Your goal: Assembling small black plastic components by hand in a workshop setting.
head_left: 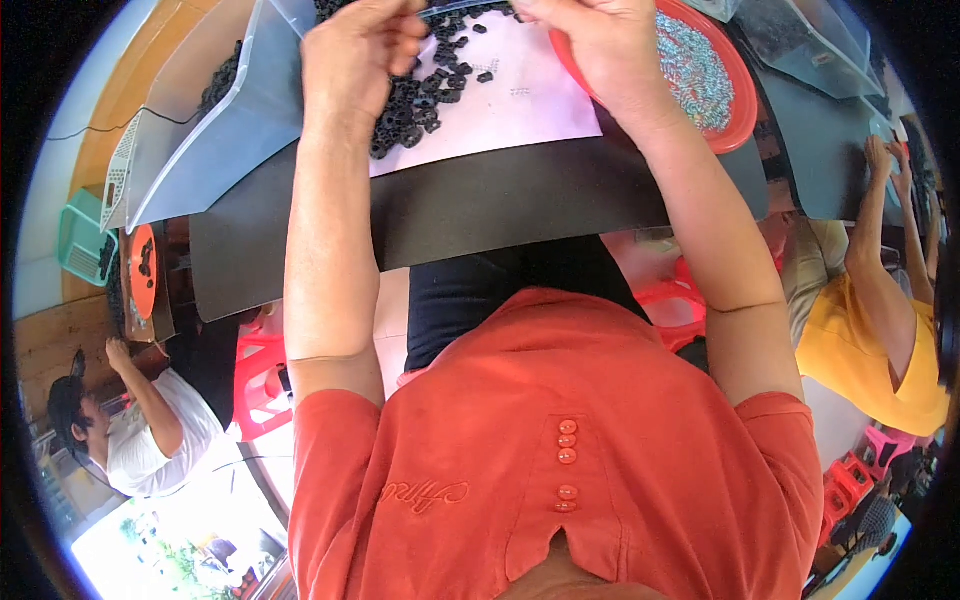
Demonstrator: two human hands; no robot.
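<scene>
Up at the top edge, my left hand [358,55] has its fingers curled, and a thin bluish clear strip [465,8] runs from it toward my right hand [605,48]. Its thumb meets the strip's other end; part of both hands is cut off by the frame's edge. Beneath the strip, small black moulded parts [408,112] lie in a loose heap on a pale pink sheet [535,110]. Beside my right wrist stands a red round basin [742,110] full of small shiny silvery-blue pieces [692,75].
A large clear plastic bin [225,130] with black parts stands left on the dark table [500,195]. Another clear bin [815,50] is at the upper right. A co-worker in white [165,430] sits left, another in yellow [870,340] right. Red stools [262,385] stand below.
</scene>
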